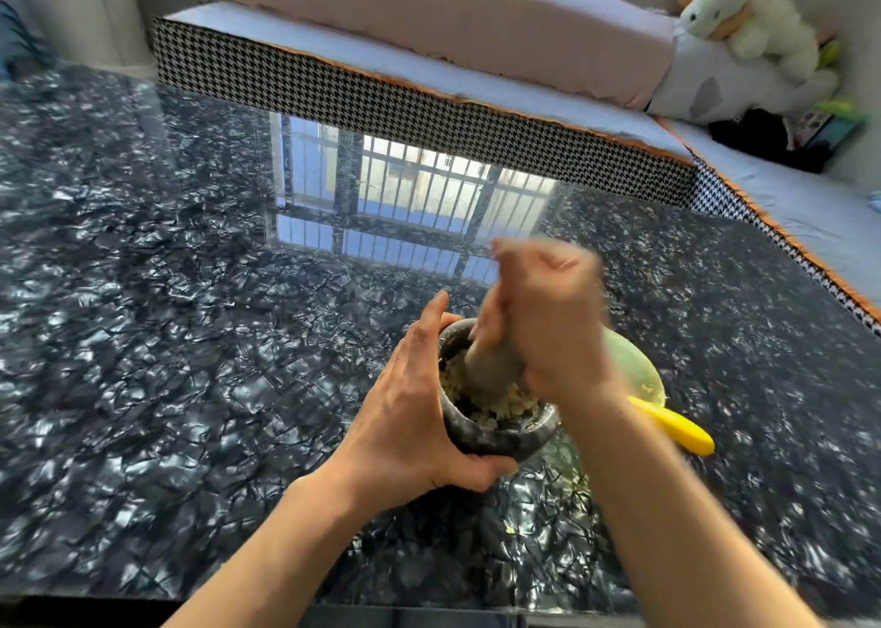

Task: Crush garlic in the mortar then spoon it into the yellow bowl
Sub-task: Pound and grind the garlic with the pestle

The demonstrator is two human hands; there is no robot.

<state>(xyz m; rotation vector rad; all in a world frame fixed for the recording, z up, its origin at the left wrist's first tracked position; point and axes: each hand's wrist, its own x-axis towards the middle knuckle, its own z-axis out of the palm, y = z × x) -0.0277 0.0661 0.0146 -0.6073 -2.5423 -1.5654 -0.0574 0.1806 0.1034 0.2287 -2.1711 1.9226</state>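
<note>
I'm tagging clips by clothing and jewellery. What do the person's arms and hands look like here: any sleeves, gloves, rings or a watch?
Both forearms are bare up to the bottom edge of the picture: no sleeves and no gloves. The left hand shows no ring, watch or bracelet. The right hand is motion-blurred, so small jewellery there cannot be ruled out; none is visible.

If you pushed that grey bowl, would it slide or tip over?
The mortar looks like thick stone, so probably heavy and unlikely to tip. The table looks glossy, so it might slide; maybe that's why the left hand grips it.
</note>
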